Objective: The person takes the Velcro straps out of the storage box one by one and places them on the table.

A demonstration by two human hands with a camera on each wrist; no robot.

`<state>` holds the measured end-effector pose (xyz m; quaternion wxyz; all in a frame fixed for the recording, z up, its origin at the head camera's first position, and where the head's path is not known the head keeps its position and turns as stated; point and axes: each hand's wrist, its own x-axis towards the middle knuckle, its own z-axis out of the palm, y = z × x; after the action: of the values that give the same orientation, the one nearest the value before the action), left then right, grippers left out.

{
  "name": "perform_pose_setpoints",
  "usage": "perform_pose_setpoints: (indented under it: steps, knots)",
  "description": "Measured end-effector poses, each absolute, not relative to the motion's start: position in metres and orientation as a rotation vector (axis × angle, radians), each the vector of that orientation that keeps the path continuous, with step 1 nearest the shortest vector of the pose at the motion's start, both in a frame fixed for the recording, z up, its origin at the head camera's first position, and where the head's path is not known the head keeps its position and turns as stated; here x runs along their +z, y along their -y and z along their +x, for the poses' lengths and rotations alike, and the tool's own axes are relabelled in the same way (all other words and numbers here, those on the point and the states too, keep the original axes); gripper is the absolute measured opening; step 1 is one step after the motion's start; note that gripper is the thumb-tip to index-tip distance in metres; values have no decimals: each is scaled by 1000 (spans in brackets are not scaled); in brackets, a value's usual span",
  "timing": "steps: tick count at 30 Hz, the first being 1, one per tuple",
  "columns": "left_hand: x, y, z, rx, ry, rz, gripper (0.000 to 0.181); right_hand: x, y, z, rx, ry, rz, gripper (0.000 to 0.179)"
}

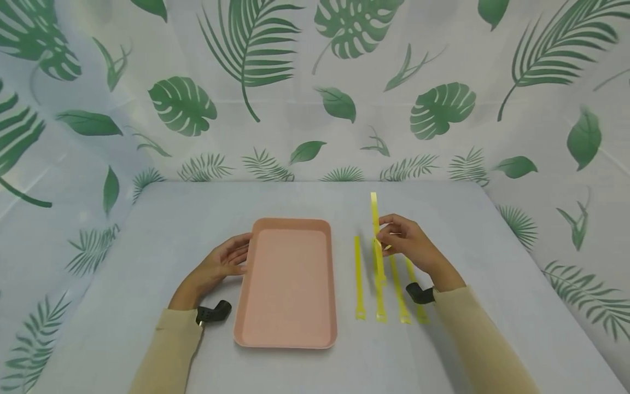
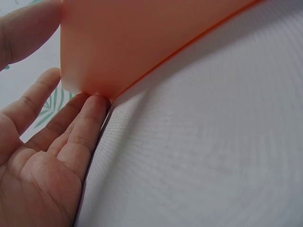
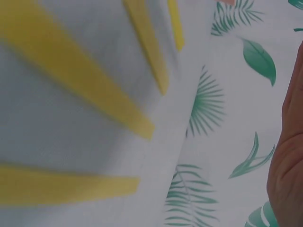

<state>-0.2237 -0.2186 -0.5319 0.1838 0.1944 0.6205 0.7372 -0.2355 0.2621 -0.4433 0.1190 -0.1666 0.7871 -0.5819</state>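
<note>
A pink rectangular tray (image 1: pixel 290 284) lies on the table, its long sides running front to back. At its left side, my left hand (image 1: pixel 221 262) touches the wall with extended fingers. The left wrist view shows those fingertips (image 2: pixel 97 101) against the tray's outer wall (image 2: pixel 118 47). Right of the tray, my right hand (image 1: pixel 406 241) pinches a yellow hook-and-loop cable tie (image 1: pixel 374 205) above the table. Below and around it lie several more yellow cable ties (image 1: pixel 358 279), slotted ends toward me. Only part of the right hand (image 3: pixel 289 156) enters the right wrist view; its fingertips are out of frame.
The white table (image 1: pixel 197 205) meets a leaf-printed cloth (image 1: pixel 285 137) at the back and sides. Several yellow ties (image 3: pixel 85 66) fan across the table in the right wrist view. Black wrist cameras (image 1: pixel 214 313) sit on both sleeves, near the table surface.
</note>
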Motion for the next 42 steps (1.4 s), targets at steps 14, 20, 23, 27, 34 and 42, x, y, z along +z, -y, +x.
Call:
perform_pose_setpoints:
  steps: [14,20,23,27,34,42]
  knots:
    - [-529,218,-221,2075,-1769,548,85,-446,-299,-217,-1719,-2321,-401,24]
    - [-529,219,-220,2076,-1778,536,84,-442,-313,-212,-1673,-2312,-300,30]
    - [-529,218,-220,2078,-1773,548,84,-441,-320,-209,-1620,-2328,-218,37]
    - [-529,216,-220,2081,-1764,563,84,-443,-330,-207,-1569,-2323,-133,42]
    - [-528,216,-220,2089,-1756,571,85,-448,-344,-203,-1514,-2297,-78,43]
    - [-528,216,-220,2082,-1769,572,84,-453,-356,-199,-1485,-2265,-10,43]
